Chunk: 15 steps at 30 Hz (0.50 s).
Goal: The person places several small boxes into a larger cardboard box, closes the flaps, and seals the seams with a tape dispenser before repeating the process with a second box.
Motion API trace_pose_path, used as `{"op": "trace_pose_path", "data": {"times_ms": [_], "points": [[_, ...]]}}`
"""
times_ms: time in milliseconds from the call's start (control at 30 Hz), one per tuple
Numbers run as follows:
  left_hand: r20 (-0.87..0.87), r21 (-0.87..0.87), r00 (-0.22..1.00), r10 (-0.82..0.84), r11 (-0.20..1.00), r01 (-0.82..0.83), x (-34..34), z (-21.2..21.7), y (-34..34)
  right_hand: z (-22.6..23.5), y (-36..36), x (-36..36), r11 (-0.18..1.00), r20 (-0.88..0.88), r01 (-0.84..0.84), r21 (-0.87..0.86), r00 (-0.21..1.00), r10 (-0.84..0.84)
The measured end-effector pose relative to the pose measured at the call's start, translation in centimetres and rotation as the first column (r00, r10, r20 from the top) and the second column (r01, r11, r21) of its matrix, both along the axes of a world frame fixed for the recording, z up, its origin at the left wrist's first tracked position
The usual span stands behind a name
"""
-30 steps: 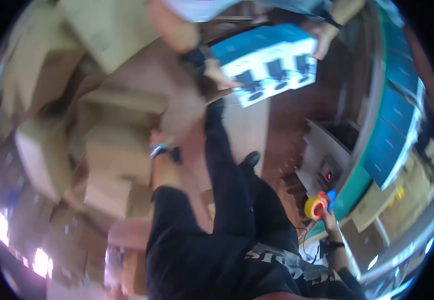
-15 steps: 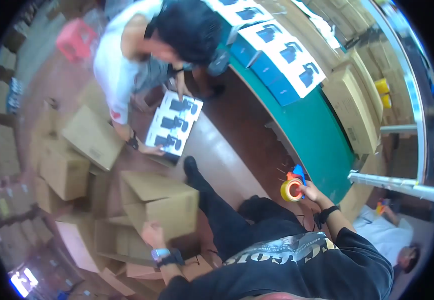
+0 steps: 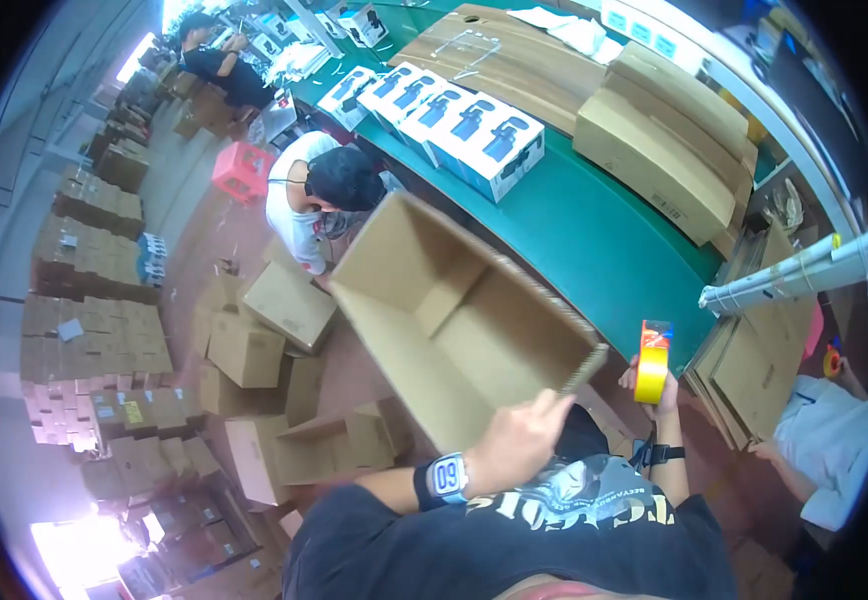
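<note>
An open, empty cardboard box (image 3: 434, 340) is tilted in front of me, its inside facing my head. My left hand (image 3: 524, 435) grips its near rim, fingers closed over the edge; a watch with a pale case is on that wrist. To the right of the box, my right hand (image 3: 659, 395) is closed round a tape dispenser (image 3: 652, 375) with a yellow roll and a red part on top. The dispenser is apart from the box. Part of the right hand's fingers is hidden behind the tape.
A green table (image 3: 614, 235) holds several white boxes with pictures (image 3: 469, 130) and a large closed carton (image 3: 654, 150). A co-worker (image 3: 299, 200) bends beyond my box. Cartons (image 3: 244, 345) crowd the left floor, near a pink stool (image 3: 242, 170). Another person (image 3: 834, 450) is at the right.
My left hand has brought the box up and rightward from the pile, its opening now facing me. My right hand still holds the dispenser, now turned. The view has shifted.
</note>
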<state>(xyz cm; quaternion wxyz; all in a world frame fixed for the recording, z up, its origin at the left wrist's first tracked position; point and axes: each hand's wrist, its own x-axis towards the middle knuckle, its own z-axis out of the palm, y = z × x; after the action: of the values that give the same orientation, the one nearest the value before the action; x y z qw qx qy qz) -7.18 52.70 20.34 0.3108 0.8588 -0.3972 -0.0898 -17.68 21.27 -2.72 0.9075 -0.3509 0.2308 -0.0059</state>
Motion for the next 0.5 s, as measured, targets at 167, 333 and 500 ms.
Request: {"op": "trace_pose_path", "data": {"times_ms": [167, 333, 500], "points": [[0.15, 0.024, 0.89, -0.431, 0.901, 0.432, -1.8, 1.7, -9.0, 1.7, -1.5, -6.5, 0.966, 0.279, 0.19, 0.174, 0.932, -0.233], [0.115, 0.042, 0.8, -0.589, 0.807, 0.588, -1.9, -1.0, -18.2, 1.4, -6.0, -6.0, 0.77, -0.003, 0.638, -0.012, 0.77, -0.638], [0.024, -0.254, 0.756, -0.655, 0.727, 0.638, 5.4, -3.3, -19.4, -5.2, -10.5, -9.1, 0.812, -0.349, 0.511, -0.282, 0.734, -0.583]]}}
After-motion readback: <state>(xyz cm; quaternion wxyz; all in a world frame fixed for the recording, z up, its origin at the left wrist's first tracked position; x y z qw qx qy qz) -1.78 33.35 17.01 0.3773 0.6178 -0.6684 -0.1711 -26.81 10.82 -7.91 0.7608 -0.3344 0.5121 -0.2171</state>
